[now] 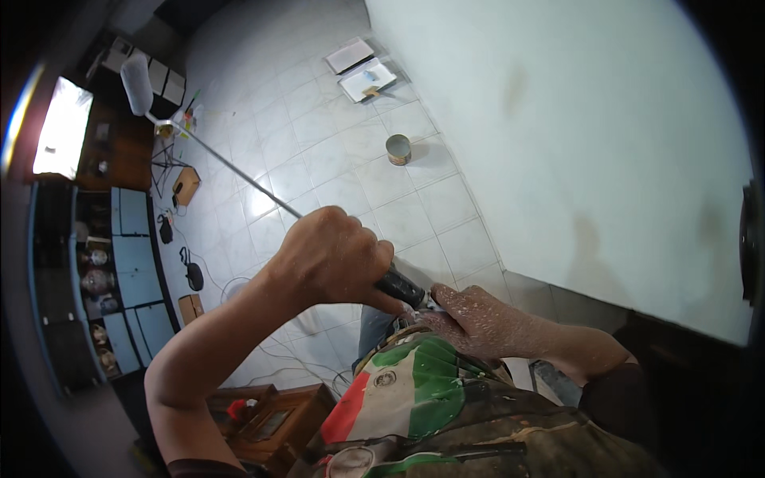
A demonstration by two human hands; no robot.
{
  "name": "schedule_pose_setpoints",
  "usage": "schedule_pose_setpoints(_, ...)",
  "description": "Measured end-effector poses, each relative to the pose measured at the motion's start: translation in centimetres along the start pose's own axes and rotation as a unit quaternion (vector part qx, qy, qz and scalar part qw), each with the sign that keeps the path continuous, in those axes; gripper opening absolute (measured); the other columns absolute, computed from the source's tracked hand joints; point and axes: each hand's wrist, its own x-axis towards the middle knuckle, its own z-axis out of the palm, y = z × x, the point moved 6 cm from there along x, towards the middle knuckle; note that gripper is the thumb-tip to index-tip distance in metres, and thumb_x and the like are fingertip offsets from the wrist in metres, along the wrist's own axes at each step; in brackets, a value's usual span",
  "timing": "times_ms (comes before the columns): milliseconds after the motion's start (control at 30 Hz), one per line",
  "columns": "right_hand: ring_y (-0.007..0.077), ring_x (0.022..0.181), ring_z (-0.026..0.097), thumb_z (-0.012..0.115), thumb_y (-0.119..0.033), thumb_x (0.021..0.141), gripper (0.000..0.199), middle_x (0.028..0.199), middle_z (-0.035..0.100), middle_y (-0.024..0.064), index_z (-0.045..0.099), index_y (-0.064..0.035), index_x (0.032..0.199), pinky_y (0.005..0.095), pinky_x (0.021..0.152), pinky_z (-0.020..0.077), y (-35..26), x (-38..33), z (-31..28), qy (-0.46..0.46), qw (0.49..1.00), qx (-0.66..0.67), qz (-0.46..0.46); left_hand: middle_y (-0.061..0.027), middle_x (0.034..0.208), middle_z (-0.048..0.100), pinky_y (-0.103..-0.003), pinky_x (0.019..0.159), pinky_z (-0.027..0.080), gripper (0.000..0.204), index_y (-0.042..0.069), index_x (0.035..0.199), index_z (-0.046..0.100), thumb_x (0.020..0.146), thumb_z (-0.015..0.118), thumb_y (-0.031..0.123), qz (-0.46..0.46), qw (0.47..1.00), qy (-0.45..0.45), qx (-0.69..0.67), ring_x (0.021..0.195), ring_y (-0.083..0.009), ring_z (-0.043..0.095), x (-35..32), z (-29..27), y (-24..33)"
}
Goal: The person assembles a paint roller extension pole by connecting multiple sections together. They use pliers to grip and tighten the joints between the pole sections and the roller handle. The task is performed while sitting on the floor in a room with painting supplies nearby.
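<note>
My left hand is closed in a fist round the dark handle of a paint roller. From there its long metal rod slants up and away to the left, ending in a fluffy white sleeve held in the air. At the near end of the handle, close to my waist, my right hand has its fingers closed on the tip, where a bit of metal shows. Pale specks of paint cover this hand. Exactly how its fingers meet the tip is partly hidden.
An open can stands on the tiled floor near the pale wall. Beyond it lies a white paint tray. Blue-doored cabinets line the left, with cables and a cardboard box before them. Wooden furniture stands at lower left.
</note>
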Motion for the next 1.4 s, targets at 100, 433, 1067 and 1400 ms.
schedule_pose_setpoints(100, 0.0389, 0.077, 0.069, 0.058, -0.028, 0.11, 0.034, 0.082, 0.067, 0.0223, 0.057, 0.0042, 0.123, 0.0481, 0.072, 0.0532, -3.1, 8.9, -2.7, 0.04, 0.999, -0.009, -0.014, 0.0, 0.052, 0.062, -0.032, 0.051, 0.056, 0.087, 0.009, 0.061, 0.062, 0.073, 0.054, 0.095, -0.016, 0.998, -0.04, 0.037, 0.051, -0.0187, 0.069, -0.2, 0.9, -9.6)
schedule_pose_setpoints(433, 0.0096, 0.078, 0.057, 0.074, -0.022, 0.1, 0.031, 0.089, 0.065, 0.0023, 0.064, -0.0014, 0.121, 0.029, 0.069, 0.0476, -10.2, 32.7, -10.9, 0.099, 0.961, 0.247, -0.07, -0.0001, 0.051, 0.056, -0.035, 0.053, 0.053, 0.07, 0.012, 0.063, 0.058, 0.07, 0.07, 0.08, -0.01, 0.996, 0.091, -0.008, 0.051, -0.0204, 0.066, -1.0, -0.4, -37.8)
schedule_pose_setpoints(1067, 0.0338, 0.074, 0.074, 0.074, -0.018, 0.098, 0.046, 0.1, 0.071, 0.0168, 0.059, -0.0038, 0.138, 0.046, 0.066, 0.0582, -33.6, 67.5, -33.6, 0.198, 0.945, -0.129, -0.226, -0.0011, 0.049, 0.053, -0.039, 0.048, 0.044, 0.079, 0.011, 0.06, 0.052, 0.072, 0.072, 0.086, -0.163, 0.959, 0.164, -0.163, 0.045, -0.0261, 0.057, -5.2, -2.7, -84.1)
schedule_pose_setpoints(1400, 0.0346, 0.055, 0.07, 0.062, -0.027, 0.105, 0.029, 0.07, 0.066, 0.0138, 0.054, -0.0069, 0.124, 0.0493, 0.047, 0.0566, -45.6, 85.8, -38.7, 0.191, 0.901, -0.366, -0.131, -0.0018, 0.055, 0.062, -0.037, 0.054, 0.054, 0.08, 0.009, 0.069, 0.064, 0.075, 0.062, 0.089, -0.125, 0.979, 0.142, -0.072, 0.053, -0.023, 0.068, -8.9, -8.5, -105.8)
